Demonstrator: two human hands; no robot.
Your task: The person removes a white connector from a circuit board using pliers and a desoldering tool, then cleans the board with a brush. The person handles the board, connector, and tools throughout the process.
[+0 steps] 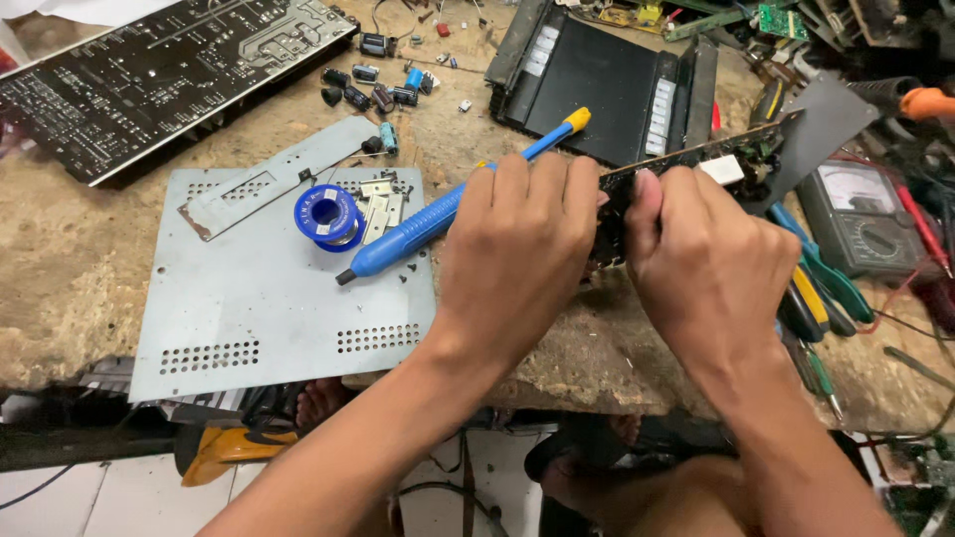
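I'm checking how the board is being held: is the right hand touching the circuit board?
Touching. The head view shows the right hand with its fingers wrapped over the near end of the circuit board, thumb pressed on its edge.

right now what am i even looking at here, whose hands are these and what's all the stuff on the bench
This is one picture from a camera worn on a person's head, looking down at their own two bare hands over a worn workbench. No machine is involved.

The left hand and right hand together grip a dark circuit board, held on edge between them.

To the left lies a grey perforated metal panel. On it sit a blue spool of solder wire and a blue desoldering pump with a yellow end.

Further back are a large black circuit board, loose capacitors and a black casing. On the right are an analogue multimeter and hand tools with coloured handles.
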